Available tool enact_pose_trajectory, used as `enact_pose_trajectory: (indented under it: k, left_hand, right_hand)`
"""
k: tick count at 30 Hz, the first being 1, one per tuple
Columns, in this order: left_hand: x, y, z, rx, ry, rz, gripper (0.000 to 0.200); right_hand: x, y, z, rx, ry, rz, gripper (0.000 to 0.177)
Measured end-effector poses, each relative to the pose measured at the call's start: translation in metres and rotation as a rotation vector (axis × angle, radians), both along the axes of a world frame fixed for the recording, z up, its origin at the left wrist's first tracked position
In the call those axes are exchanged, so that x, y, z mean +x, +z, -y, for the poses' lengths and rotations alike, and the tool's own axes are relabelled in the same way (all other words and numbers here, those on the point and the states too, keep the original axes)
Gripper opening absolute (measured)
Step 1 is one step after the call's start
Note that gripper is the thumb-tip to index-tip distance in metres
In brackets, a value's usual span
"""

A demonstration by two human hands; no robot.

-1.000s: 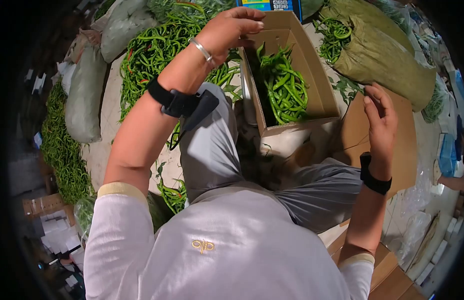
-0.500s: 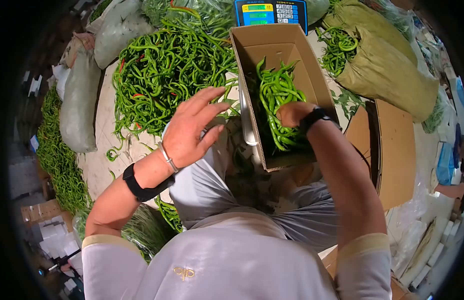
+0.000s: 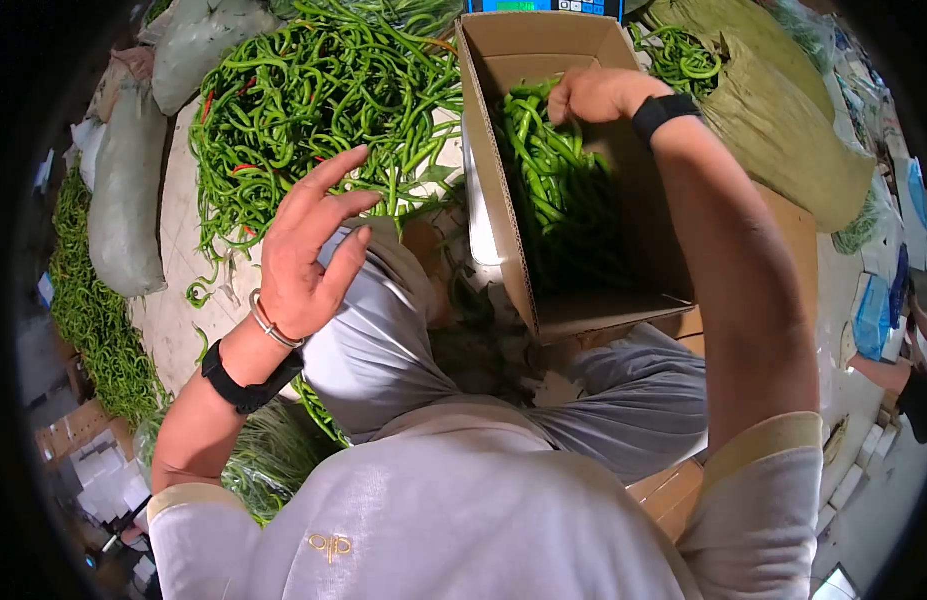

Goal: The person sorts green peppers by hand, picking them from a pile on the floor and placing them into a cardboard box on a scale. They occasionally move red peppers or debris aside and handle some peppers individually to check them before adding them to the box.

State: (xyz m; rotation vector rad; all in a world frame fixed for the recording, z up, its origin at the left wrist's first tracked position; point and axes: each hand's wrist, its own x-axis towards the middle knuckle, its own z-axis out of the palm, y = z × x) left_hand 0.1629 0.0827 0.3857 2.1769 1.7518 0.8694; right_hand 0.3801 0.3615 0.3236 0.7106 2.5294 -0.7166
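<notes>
Green peppers [image 3: 556, 185] lie inside an open cardboard box [image 3: 502, 215], which stands on a scale [image 3: 481, 215] with a blue display at its far end. My right hand [image 3: 596, 95] is in the upper part of the box, over the peppers, fingers curled together; whatever it may hold is hidden. My left hand [image 3: 314, 235] hovers left of the box above my leg, fingers spread and holding nothing. Beyond it spreads a big heap of long green peppers [image 3: 314, 100] with a few red ones.
Full pale sacks [image 3: 129, 200] stand at the left beside another strip of peppers [image 3: 94, 310]. A yellowish sack [image 3: 794, 140] with peppers at its mouth lies at the right. Cardboard [image 3: 792, 240] is behind my right arm. A bagged green bundle [image 3: 274, 455] sits by my left elbow.
My right hand has moved up towards the far end of the box. My left hand has shifted left and down. The view has shifted, and more of the box's near end shows.
</notes>
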Motion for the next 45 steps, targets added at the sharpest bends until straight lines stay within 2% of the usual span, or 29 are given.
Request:
enact_pose_trajectory:
  k: [2,6,7,8,10,12,14,16,18,19,20,22,24,26,27,28,30,33,35,38,39,40,42,43,44,45]
  left_hand:
    - [-0.002,-0.001,0.000,0.001,0.003,-0.003,0.025]
    - [-0.002,0.000,0.003,-0.010,0.003,-0.016,0.024]
    - [0.000,0.000,0.005,-0.009,-0.001,-0.024,0.024]
    - [0.000,0.001,0.005,-0.010,0.000,-0.029,0.024]
    - [0.003,0.002,0.006,-0.002,-0.002,0.005,0.022]
    - [0.004,0.003,0.005,0.015,-0.008,0.014,0.020]
    - [0.001,0.001,0.004,-0.028,-0.027,0.015,0.023]
    - [0.003,0.004,0.001,-0.032,-0.015,0.012,0.023]
    - [0.005,0.003,-0.001,-0.026,-0.018,0.034,0.022]
    - [0.005,0.002,-0.002,-0.017,-0.023,0.048,0.022]
    - [0.005,0.002,-0.002,-0.008,-0.021,0.047,0.022]
    - [0.007,0.003,-0.002,-0.013,-0.020,0.043,0.021]
    - [0.006,0.003,-0.001,0.010,-0.020,0.049,0.020]
    - [0.007,0.002,0.001,0.051,-0.037,0.029,0.020]
    - [0.009,0.001,0.002,0.062,-0.037,0.033,0.019]
    - [0.010,0.001,0.002,0.073,-0.043,0.035,0.019]
    - [0.014,0.001,0.003,0.084,-0.058,0.037,0.020]
    - [0.028,0.004,0.006,0.094,-0.097,0.098,0.021]
    - [0.036,0.002,0.003,0.101,-0.165,0.198,0.025]
    - [0.064,0.026,-0.008,0.168,-0.202,0.266,0.030]
    - [0.078,0.035,-0.012,0.164,-0.204,0.270,0.030]
    - [0.093,0.045,-0.018,0.276,-0.139,0.252,0.031]
    - [0.097,0.054,-0.033,0.405,-0.081,0.234,0.032]
    - [0.090,0.056,-0.039,0.245,-0.118,0.151,0.030]
    - [0.082,0.056,-0.042,0.081,-0.150,0.068,0.030]
    - [0.076,0.051,-0.042,-0.019,-0.125,0.314,0.025]
  right_hand:
    - [0.000,-0.009,0.024,-0.070,-0.272,0.262,0.025]
    - [0.024,-0.103,0.045,0.072,-0.151,0.050,0.021]
    - [0.024,-0.119,0.048,0.217,-0.274,0.110,0.021]
    - [0.022,-0.116,0.052,0.215,-0.274,0.105,0.021]
    - [0.022,-0.109,0.059,0.196,-0.553,0.111,0.023]
    - [0.018,-0.120,0.057,0.208,-0.557,0.132,0.022]
    - [0.015,-0.134,0.061,0.240,-0.738,0.036,0.025]
    - [0.018,-0.157,0.057,0.294,-0.724,-0.053,0.028]
    - [0.019,-0.150,0.058,0.244,-0.852,-0.042,0.028]
    - [0.027,-0.188,0.041,0.280,-0.751,0.002,0.022]
    - [0.029,-0.190,0.039,0.288,-0.749,-0.002,0.022]
    - [0.033,-0.191,0.031,0.327,-0.123,0.068,0.021]
    - [0.027,-0.155,0.038,0.350,-0.132,0.120,0.021]
    - [0.029,-0.108,0.040,0.035,-0.661,0.084,0.023]
    - [0.029,-0.063,0.043,-0.171,-0.718,0.223,0.027]
    - [0.032,-0.031,0.053,-0.160,-0.725,0.220,0.027]
    - [0.041,0.016,0.073,0.314,-0.718,0.132,0.032]
    - [0.065,0.055,0.086,0.427,-0.714,0.116,0.036]
    - [0.086,0.088,0.108,0.509,-0.705,-0.046,0.033]
    - [0.096,0.132,0.141,0.575,-0.572,-0.287,0.024]
    - [0.088,0.151,0.156,0.614,-0.542,-0.269,0.026]
    - [0.077,0.168,0.170,0.659,-0.511,-0.254,0.028]
    - [0.065,0.183,0.182,0.614,-0.210,-0.476,0.024]
    - [0.057,0.187,0.183,0.477,-0.167,-0.533,0.030]
    - [0.054,0.188,0.179,0.481,-0.164,-0.536,0.030]
    - [0.050,0.183,0.173,0.235,-0.323,-0.617,0.036]
